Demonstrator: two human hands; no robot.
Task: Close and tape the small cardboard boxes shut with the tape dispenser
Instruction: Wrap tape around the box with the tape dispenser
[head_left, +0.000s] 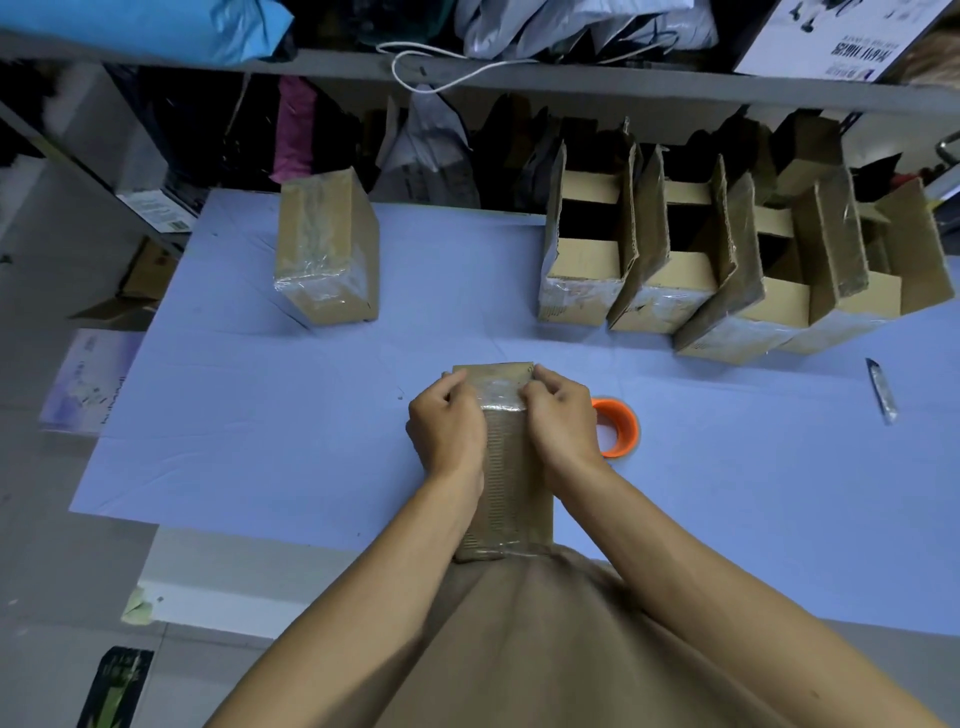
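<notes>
Item: small cardboard box (506, 467), flaps closed, clear tape across its far end, lying lengthwise at centre frame on the pale blue desk (260, 415), near edge against the person's torso. Left hand (449, 428) grips the box's left side, fingers curled over the taped end; right hand (561, 421) grips the right side likewise, fingertips on the tape. Orange tape roll (618, 428) lies flat just right of the right hand, partly hidden by it. One sealed box (327, 254) stands at upper left of the desk. A row of open boxes (727, 270), flaps upright, lines the upper right. A small dark cutter-like tool (882, 389) lies at far right. Cluttered shelf (571, 78) behind.
</notes>
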